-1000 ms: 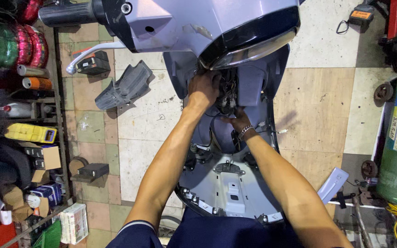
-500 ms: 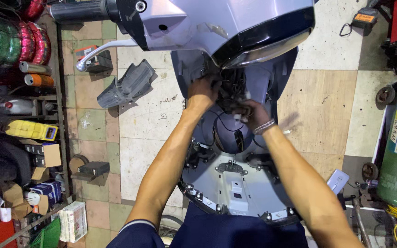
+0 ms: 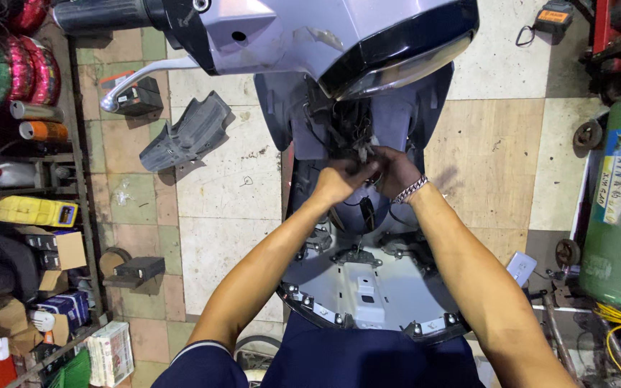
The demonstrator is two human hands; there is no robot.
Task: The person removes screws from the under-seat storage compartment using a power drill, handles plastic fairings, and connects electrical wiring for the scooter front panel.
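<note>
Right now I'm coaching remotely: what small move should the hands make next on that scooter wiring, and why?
Probably steady the wire bundle with the left hand while the right hand works the small connector. Both hands meet at the dangling wires under the scooter's front panel, and the part looks loose.

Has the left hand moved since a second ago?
Yes. The left hand has drawn back from under the headlight cowl toward the person, now meeting the right hand.
</note>
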